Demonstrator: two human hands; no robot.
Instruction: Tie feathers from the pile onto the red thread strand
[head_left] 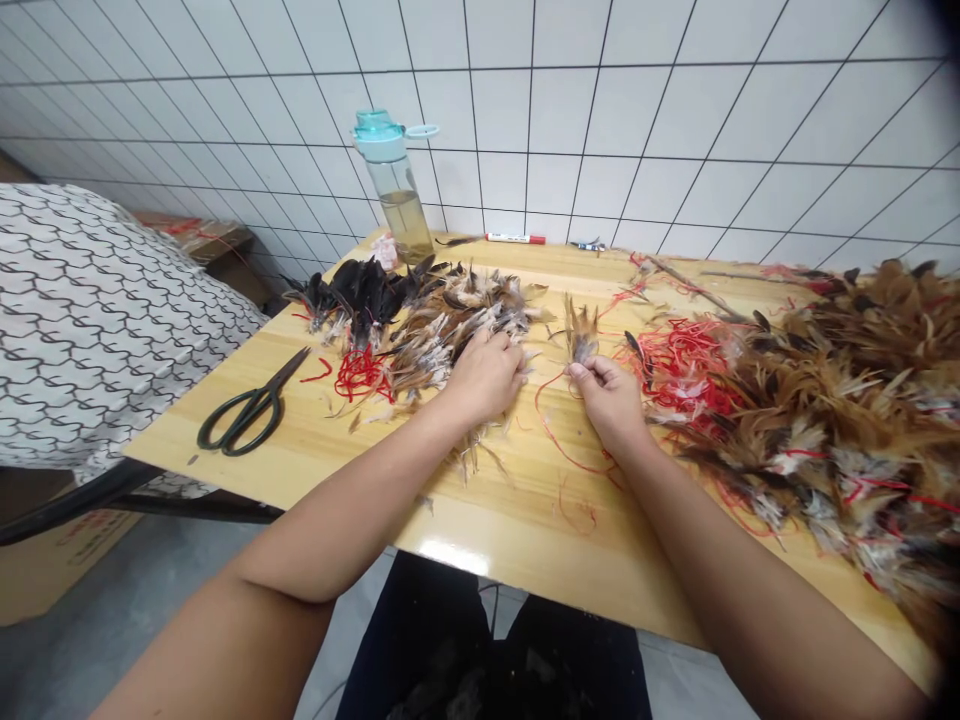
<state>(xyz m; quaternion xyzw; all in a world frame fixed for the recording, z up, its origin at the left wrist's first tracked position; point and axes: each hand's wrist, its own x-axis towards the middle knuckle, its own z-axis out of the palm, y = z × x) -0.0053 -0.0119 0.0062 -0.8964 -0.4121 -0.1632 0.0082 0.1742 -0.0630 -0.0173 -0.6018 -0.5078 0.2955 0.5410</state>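
My right hand point(611, 400) pinches a small bunch of brown feathers point(581, 332) upright between thumb and fingers. A red string point(553, 432) runs from beside that bunch and curves down over the tabletop. To the left, my left hand point(491, 375) rests at the near right side of a loose pile of brown and white feathers point(424, 340). Its fingers are curled down, and the fingertips are hidden, so what they grip cannot be made out. Black feathers point(367, 295) lie at the far left of this pile, with a tangle of red string point(362, 375) in front.
Black-handled scissors point(251, 405) lie at the table's left. A water bottle point(401, 200) and a red-and-white marker point(515, 239) stand and lie near the tiled wall. Many tied feather bunches point(840, 400) heap on the right, beside red string point(686, 365). Patterned cloth point(112, 330) hangs left.
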